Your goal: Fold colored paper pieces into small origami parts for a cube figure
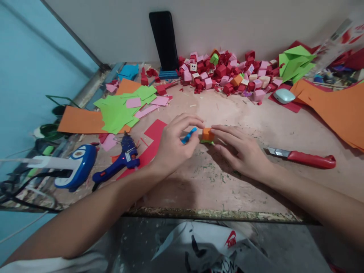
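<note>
Toward the desk's (250, 197) left edge lies a blue glue gun (122, 167). Next, the left hand (176, 142) pinches a small blue piece (189, 135), its index fingertip near the orange cube (207, 134), which sits back from the front edge. The right hand (246, 151) has fingers extended at the cube's right side; whether they grip, I cannot tell. Rightmost, a red-handled knife (309, 158).
</note>
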Demonstrator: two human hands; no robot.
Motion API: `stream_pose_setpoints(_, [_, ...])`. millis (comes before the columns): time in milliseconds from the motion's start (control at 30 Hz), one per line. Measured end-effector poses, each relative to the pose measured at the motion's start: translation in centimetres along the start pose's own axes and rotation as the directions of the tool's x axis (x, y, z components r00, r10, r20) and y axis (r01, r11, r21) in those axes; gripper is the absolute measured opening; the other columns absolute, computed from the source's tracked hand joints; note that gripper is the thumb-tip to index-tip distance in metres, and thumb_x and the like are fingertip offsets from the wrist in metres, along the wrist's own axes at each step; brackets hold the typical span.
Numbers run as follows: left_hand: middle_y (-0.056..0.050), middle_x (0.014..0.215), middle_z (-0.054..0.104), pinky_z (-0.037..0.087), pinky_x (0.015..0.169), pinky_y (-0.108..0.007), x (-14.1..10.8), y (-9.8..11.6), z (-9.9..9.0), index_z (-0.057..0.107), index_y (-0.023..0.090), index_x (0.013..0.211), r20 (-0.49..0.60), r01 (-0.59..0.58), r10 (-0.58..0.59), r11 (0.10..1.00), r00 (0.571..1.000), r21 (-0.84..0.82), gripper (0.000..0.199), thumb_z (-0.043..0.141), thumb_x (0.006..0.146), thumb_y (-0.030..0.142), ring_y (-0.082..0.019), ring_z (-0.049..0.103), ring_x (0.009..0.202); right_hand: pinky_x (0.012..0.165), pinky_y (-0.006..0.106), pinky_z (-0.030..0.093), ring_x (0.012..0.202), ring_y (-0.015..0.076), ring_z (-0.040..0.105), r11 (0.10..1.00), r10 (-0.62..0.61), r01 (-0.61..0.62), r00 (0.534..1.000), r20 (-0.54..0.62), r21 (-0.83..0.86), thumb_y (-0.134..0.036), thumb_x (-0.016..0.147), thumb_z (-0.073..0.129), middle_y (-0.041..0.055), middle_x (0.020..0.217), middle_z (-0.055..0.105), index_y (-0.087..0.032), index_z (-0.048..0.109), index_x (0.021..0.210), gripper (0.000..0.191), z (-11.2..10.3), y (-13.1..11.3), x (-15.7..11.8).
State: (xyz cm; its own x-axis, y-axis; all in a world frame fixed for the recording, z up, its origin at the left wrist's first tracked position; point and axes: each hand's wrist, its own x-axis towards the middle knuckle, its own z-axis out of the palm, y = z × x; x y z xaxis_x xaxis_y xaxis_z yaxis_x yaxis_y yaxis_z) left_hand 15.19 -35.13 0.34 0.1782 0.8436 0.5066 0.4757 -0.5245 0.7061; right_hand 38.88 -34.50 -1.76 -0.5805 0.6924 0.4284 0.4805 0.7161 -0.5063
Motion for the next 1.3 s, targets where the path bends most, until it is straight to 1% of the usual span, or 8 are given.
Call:
stream_pose_setpoints(333, [-0.006,0.114,0.077,0.056,0.103,-0.037,0.0,-0.5,0.4,0.074,0.021,0.107,0.057,0.001,-0.003,0.999,0.998,0.038,0.025,0.062,0.092,0.005,-0.02,0.071,0.115,0.114,0.052,0.053,0.135,0.0295,0.065,0.999,-0.029,0.029,1.0,0.011,0.039,-0.022,0.106,0.059,0.0103,0.152,0.066,-0.027,0.059,0.152,0.047,-0.1,-0.1,0.2])
stream_pose_setpoints(433, [-0.008,0.131,0.075,0.054,0.112,-0.04,-0.1,-0.9,0.6,0.071,0.021,0.126,0.149,-0.004,-0.006,0.998,0.989,0.063,0.04,0.066,0.089,0.006,-0.022,0.068,0.127,0.115,0.05,0.053,0.136,0.0291,0.065,0.998,-0.032,0.032,0.999,0.0,0.053,-0.02,0.104,0.061,0.0114,0.152,0.066,-0.025,0.062,0.15,0.046,-0.1,-0.1,0.2])
stream_pose_setpoints(533, [-0.013,0.154,0.064,0.044,0.124,-0.051,-0.2,-1.2,0.9,0.059,0.021,0.148,0.316,-0.056,-0.001,0.984,0.949,0.17,0.061,0.07,0.089,0.012,-0.028,0.059,0.144,0.114,0.051,0.053,0.134,0.0296,0.066,0.999,0.001,0.001,1.0,-0.028,0.051,-0.021,0.104,0.06,0.0114,0.149,0.068,-0.024,0.066,0.145,0.041,-0.1,0.0,0.1])
stream_pose_setpoints(667, [-0.014,0.157,0.061,0.03,0.13,-0.061,-0.4,-1.1,1.0,0.05,0.021,0.156,0.406,-0.124,-0.016,0.941,0.914,0.315,0.062,0.068,0.097,0.021,-0.03,0.057,0.146,0.112,0.053,0.055,0.13,0.0301,0.069,0.996,0.064,-0.058,0.994,-0.087,0.069,-0.022,0.104,0.062,0.0131,0.14,0.073,-0.022,0.072,0.136,0.033,-0.2,0.2,0.2])
stream_pose_setpoints(900, [-0.011,0.124,0.072,0.055,0.105,-0.046,-0.4,-1.0,0.6,0.068,0.019,0.133,0.364,-0.164,0.048,0.941,0.93,0.295,0.038,0.074,0.098,0.033,-0.029,0.067,0.12,0.11,0.057,0.056,0.127,0.032,0.071,0.989,0.128,-0.121,0.989,-0.078,0.086,-0.028,0.104,0.063,0.015,0.135,0.076,-0.02,0.072,0.135,0.033,0.0,0.5,-0.1])
stream_pose_setpoints(1000, [-0.011,0.124,0.072,0.058,0.101,-0.041,-0.5,-0.6,0.7,0.07,0.018,0.127,0.386,-0.171,0.073,0.959,0.92,0.225,0.028,0.07,0.101,0.029,-0.026,0.069,0.115,0.11,0.056,0.057,0.126,0.0313,0.071,0.986,0.148,-0.141,0.986,-0.081,0.094,-0.027,0.104,0.063,0.0139,0.134,0.076,-0.023,0.071,0.135,0.033,0.1,0.8,-0.2])
stream_pose_setpoints(1100, [-0.013,0.13,0.073,0.06,0.104,-0.042,-0.9,-0.4,1.0,0.068,0.017,0.132,0.394,-0.208,0.131,0.965,0.91,0.16,0.034,0.072,0.099,0.027,-0.027,0.071,0.119,0.111,0.055,0.057,0.126,0.0309,0.072,0.983,0.171,-0.162,0.98,-0.104,0.09,-0.026,0.102,0.064,0.0124,0.132,0.077,-0.026,0.073,0.133,0.032,-0.3,1.0,0.1])
stream_pose_setpoints(1300, [-0.012,0.123,0.08,0.062,0.103,-0.046,-1.4,-0.4,1.4,0.07,0.019,0.13,0.422,-0.283,0.198,0.948,0.885,0.148,0.033,0.073,0.1,0.032,-0.029,0.076,0.113,0.1,0.039,0.063,0.118,0.0239,0.076,0.938,0.336,-0.345,0.918,-0.212,-0.007,-0.025,0.102,0.059,0.0138,0.132,0.078,-0.018,0.075,0.129,0.032,-3.0,2.9,2.2])
